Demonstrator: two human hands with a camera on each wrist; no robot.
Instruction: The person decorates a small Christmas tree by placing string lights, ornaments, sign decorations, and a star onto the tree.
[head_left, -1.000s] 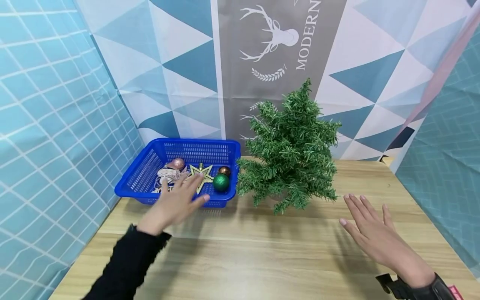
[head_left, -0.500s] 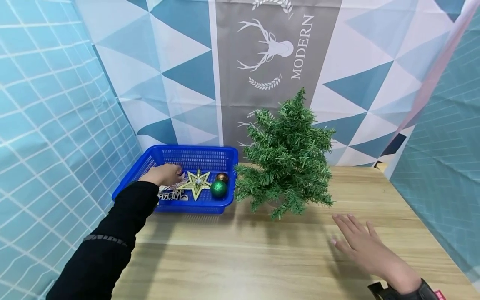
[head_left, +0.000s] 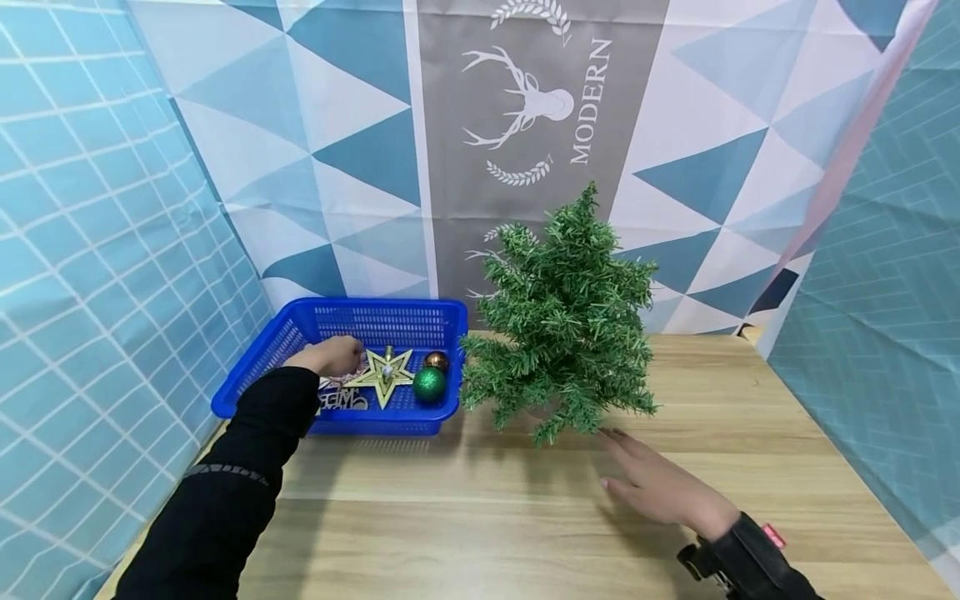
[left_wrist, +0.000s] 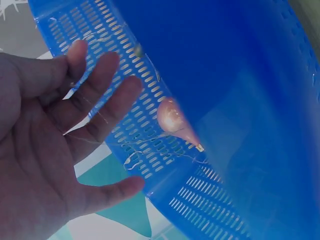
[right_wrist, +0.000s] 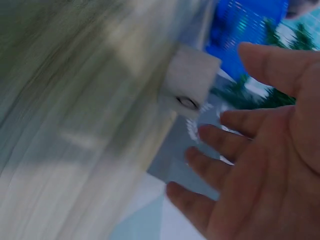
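Observation:
My left hand (head_left: 333,357) reaches into the left part of the blue basket (head_left: 390,310). In the left wrist view its thumb and forefinger meet at a thin string (left_wrist: 95,108), and the other fingers are spread. A pink teardrop bauble (left_wrist: 170,117) lies beyond the fingertips. Beside the hand are a gold star (head_left: 384,377), a silvery lettered ornament (head_left: 345,400), a green glitter ball (head_left: 429,385) and a brown ball (head_left: 437,360). My right hand (head_left: 660,483), fingers extended, is by the lower right branches of the green Christmas tree (head_left: 562,325), near its pale base (right_wrist: 190,80).
The wooden table (head_left: 450,533) carries the basket and the tree side by side. A patterned cloth backdrop (head_left: 360,150) stands right behind them. Blue tiled-print cloth (head_left: 90,250) closes the left side, and teal cloth (head_left: 877,333) the right.
My left hand has gone from open above the basket down into it, its fingers curling. My right hand has moved left, close to the tree's lower branches.

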